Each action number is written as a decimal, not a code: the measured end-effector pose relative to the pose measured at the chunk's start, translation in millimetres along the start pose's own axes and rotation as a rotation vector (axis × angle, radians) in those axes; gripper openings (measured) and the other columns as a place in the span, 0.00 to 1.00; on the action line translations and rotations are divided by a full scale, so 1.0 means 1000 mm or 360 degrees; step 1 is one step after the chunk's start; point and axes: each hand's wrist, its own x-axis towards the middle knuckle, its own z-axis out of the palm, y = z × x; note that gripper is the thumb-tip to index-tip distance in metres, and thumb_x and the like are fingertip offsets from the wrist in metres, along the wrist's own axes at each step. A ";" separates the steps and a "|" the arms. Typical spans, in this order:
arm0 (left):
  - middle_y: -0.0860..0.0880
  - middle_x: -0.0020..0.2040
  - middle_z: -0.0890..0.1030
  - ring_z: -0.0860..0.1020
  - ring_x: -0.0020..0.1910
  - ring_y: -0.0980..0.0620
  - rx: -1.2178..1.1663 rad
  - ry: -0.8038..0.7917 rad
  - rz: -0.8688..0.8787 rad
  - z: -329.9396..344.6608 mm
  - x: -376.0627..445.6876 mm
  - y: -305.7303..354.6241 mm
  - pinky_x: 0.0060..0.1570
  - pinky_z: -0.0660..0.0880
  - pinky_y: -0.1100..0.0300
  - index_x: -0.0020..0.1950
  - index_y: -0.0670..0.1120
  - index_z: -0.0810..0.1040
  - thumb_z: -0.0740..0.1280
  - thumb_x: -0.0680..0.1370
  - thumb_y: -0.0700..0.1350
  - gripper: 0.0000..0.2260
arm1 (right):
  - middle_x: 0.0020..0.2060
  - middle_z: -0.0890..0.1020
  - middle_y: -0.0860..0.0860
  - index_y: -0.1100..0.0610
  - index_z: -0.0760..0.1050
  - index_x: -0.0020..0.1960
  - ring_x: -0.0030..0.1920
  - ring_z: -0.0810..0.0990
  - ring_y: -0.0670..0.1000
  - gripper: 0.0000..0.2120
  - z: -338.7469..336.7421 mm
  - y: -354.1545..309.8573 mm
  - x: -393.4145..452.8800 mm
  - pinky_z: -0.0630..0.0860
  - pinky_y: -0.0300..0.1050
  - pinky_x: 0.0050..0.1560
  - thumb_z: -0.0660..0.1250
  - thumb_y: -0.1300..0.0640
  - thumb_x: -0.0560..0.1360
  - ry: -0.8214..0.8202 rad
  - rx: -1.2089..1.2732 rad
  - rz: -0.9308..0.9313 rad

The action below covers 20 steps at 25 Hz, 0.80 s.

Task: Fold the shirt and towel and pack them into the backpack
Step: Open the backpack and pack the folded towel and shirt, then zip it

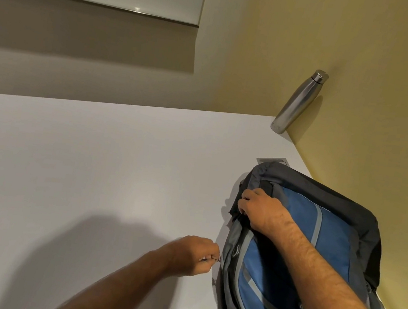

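A blue, grey and black backpack (326,254) lies flat on the white table (87,176) at the right, against the yellow wall. My right hand (259,208) presses down on the dark fabric at the backpack's upper left edge and grips it there. My left hand (195,255) sits just left of the backpack's side, fingers pinched on a small zipper pull (218,259). No shirt or towel shows anywhere in view; the inside of the backpack is hidden.
A steel water bottle (299,100) stands in the table's far right corner by the yellow wall (370,74). A small metal plate (272,161) is set into the table just behind the backpack. A white panel hangs on the wall at the upper left.
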 end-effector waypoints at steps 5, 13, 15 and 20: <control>0.42 0.40 0.80 0.75 0.36 0.46 0.0024 -0.0083 0.0058 0.002 -0.011 0.006 0.39 0.77 0.49 0.50 0.38 0.79 0.62 0.78 0.40 0.08 | 0.66 0.70 0.51 0.54 0.72 0.65 0.65 0.69 0.54 0.15 0.008 -0.006 -0.001 0.75 0.47 0.44 0.64 0.60 0.78 0.0055 -0.0055 0.0081; 0.49 0.48 0.85 0.80 0.45 0.53 -0.0337 -0.0105 -0.0449 -0.009 -0.017 0.021 0.48 0.78 0.54 0.54 0.49 0.85 0.66 0.76 0.46 0.10 | 0.62 0.78 0.50 0.51 0.80 0.58 0.68 0.69 0.55 0.21 0.016 -0.038 -0.040 0.55 0.61 0.72 0.63 0.49 0.66 0.0172 0.0314 -0.0299; 0.52 0.42 0.85 0.81 0.40 0.55 -0.0534 0.0070 -0.0571 -0.005 -0.023 0.025 0.43 0.79 0.54 0.51 0.53 0.84 0.69 0.74 0.50 0.08 | 0.55 0.79 0.49 0.51 0.81 0.56 0.65 0.69 0.54 0.22 0.023 -0.060 -0.058 0.49 0.64 0.74 0.64 0.44 0.66 0.0061 0.0241 -0.0344; 0.54 0.36 0.84 0.79 0.35 0.57 -0.0870 0.0212 -0.0936 0.000 -0.027 0.042 0.41 0.79 0.55 0.42 0.51 0.86 0.75 0.71 0.46 0.02 | 0.54 0.78 0.51 0.52 0.80 0.57 0.66 0.67 0.57 0.13 0.028 -0.099 -0.079 0.42 0.70 0.73 0.66 0.49 0.75 0.0019 0.0069 -0.0136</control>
